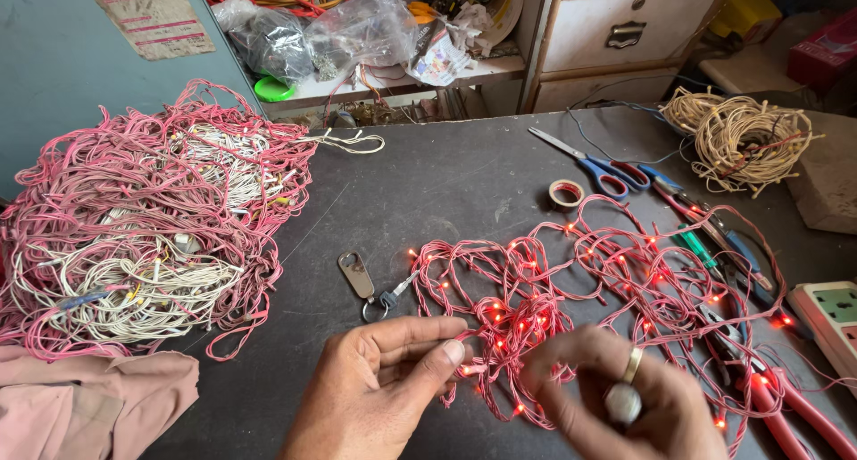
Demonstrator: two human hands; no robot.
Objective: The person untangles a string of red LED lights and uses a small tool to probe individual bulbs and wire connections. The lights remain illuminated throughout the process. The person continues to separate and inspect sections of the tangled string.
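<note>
A pink string of small lit red lights [589, 281] lies tangled across the dark table [428, 183] in front of me. My left hand [379, 384] pinches a strand of that string between thumb and fingers at the tangle's left edge. My right hand [625, 397], blurred and wearing rings, is over the near part of the tangle with its fingers curled on the wire.
A big heap of pink and white wire [143, 219] fills the left. A key with a fob [366, 286] lies near my left hand. Scissors [598, 161], a tape roll [566, 193], pliers [786, 406], a power strip [835, 313] and a beige wire coil [741, 139] sit to the right.
</note>
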